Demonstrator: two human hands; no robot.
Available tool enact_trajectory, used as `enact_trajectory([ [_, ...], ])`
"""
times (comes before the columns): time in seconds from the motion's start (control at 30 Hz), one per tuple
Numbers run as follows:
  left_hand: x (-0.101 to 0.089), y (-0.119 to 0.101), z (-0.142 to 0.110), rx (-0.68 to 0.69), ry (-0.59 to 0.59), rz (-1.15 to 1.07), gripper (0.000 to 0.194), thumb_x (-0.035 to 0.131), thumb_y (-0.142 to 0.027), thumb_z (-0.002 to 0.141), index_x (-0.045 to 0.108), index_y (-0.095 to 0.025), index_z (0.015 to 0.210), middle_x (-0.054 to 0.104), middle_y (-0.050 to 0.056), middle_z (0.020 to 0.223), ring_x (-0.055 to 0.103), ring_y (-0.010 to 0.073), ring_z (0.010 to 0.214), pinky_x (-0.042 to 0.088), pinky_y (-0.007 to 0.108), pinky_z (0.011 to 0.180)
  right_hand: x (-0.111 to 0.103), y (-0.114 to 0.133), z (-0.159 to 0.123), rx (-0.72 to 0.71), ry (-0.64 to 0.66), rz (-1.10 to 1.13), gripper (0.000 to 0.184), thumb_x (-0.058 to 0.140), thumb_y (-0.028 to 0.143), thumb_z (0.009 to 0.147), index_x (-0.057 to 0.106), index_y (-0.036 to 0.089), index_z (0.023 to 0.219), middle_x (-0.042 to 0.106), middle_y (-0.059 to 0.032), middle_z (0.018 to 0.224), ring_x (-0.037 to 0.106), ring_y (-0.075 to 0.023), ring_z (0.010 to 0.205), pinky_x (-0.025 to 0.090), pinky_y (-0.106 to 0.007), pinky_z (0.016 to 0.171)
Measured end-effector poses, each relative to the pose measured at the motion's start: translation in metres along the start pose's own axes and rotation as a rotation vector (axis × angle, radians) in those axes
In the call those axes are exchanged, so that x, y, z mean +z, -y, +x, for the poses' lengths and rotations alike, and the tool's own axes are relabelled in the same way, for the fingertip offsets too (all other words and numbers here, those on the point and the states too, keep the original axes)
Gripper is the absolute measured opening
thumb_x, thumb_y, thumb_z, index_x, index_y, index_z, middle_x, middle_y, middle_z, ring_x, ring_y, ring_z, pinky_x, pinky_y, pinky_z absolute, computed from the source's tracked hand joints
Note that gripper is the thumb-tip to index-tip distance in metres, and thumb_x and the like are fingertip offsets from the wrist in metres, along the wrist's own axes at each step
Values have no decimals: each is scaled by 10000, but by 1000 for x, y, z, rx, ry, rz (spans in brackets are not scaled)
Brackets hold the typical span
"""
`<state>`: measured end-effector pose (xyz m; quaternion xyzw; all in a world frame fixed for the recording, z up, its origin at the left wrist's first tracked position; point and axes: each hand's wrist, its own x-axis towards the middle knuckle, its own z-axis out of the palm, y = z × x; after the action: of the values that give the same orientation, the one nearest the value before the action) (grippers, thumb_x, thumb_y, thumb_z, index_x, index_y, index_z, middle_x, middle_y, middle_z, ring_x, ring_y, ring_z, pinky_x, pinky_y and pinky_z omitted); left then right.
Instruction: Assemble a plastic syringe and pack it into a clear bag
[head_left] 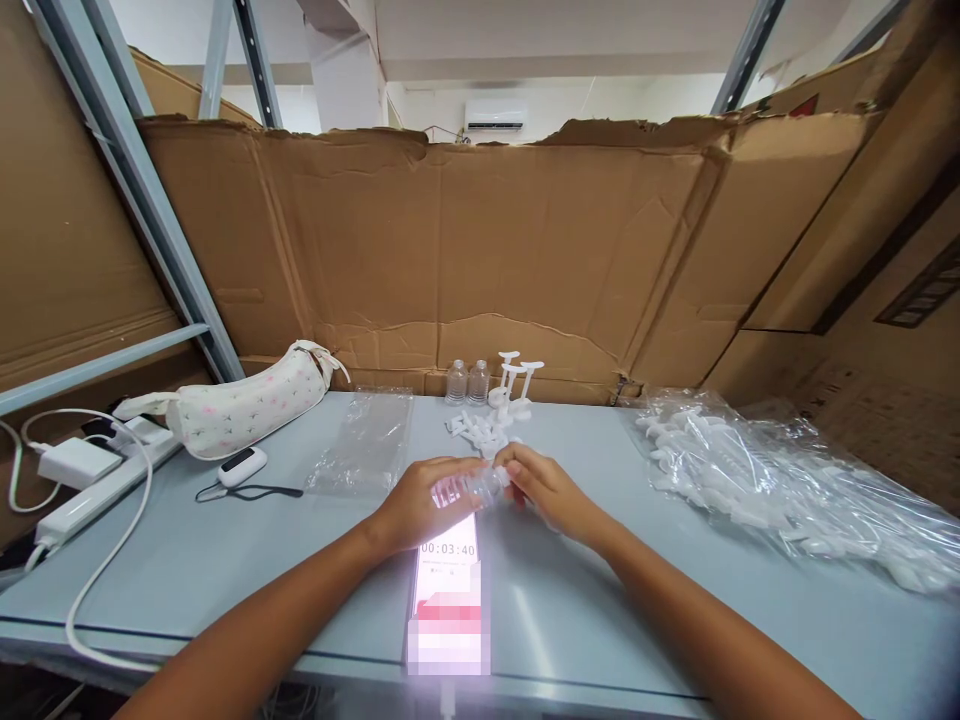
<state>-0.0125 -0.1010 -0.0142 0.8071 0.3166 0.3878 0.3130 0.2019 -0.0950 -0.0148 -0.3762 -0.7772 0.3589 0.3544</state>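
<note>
A small clear plastic bottle [489,484] lies tilted in my left hand [429,500], which is closed around its body, with the neck pointing right. At the neck end, my right hand [546,490] is closed in a pinch; what its fingertips hold is mostly hidden. Just beyond my hands is a pile of small white plastic parts [480,430]. Several white pump heads [513,385] with stems stand behind that pile. Beside them, two clear bottles [466,383] stand upright. Below my left hand, a phone [448,600] shows a running timer.
A large clear bag of white parts [780,490] covers the table's right side. A flat plastic bag [364,440] lies left of centre. Farther left are a patterned pouch [240,405], a small white device [241,467] and a power strip [109,485] with cables. Cardboard [480,240] walls the back.
</note>
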Motion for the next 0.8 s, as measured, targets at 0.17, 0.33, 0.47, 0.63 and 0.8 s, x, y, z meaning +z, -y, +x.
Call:
enact_trajectory([
  [0.17, -1, 3, 0, -260, 14, -334, 410, 644, -307, 765, 636, -106, 1122, 670, 134, 1107, 632, 251, 1005, 514, 341, 857, -6, -5, 0, -28, 66, 161, 234, 556, 383, 862, 519, 194, 996, 567, 4, 707, 574, -135, 648, 441, -265, 626],
  [0.33, -2, 3, -1, -216, -17, -220, 368, 665, -289, 741, 670, -130, 1073, 675, 116, 1095, 630, 241, 990, 498, 348, 875, 1, -8, 0, 31, 58, 150, 182, 539, 336, 870, 513, 183, 965, 594, 14, 629, 573, -127, 578, 426, -243, 555],
  [0.47, -6, 1, 1, -261, 17, -359, 392, 685, -337, 729, 671, -136, 1066, 675, 115, 1092, 619, 235, 1002, 479, 350, 879, 4, 3, -4, -28, 8, 46, 176, 433, 363, 921, 488, 199, 889, 582, 19, 629, 567, -120, 544, 424, -243, 540],
  [0.63, -6, -5, 4, -373, 186, -693, 392, 713, -383, 702, 692, -150, 1018, 713, 94, 937, 652, 196, 828, 483, 309, 763, 1, 13, -13, -337, -25, -338, 181, 452, 352, 909, 529, 204, 978, 651, -63, 823, 584, -151, 638, 444, -276, 604],
  [0.8, -2, -13, -1, -253, 177, -562, 386, 642, -399, 764, 670, -162, 1068, 697, 111, 1024, 652, 220, 903, 498, 334, 787, 6, 15, -16, -437, -151, -367, 217, 426, 387, 912, 549, 209, 901, 593, -22, 622, 520, -147, 521, 386, -269, 518],
])
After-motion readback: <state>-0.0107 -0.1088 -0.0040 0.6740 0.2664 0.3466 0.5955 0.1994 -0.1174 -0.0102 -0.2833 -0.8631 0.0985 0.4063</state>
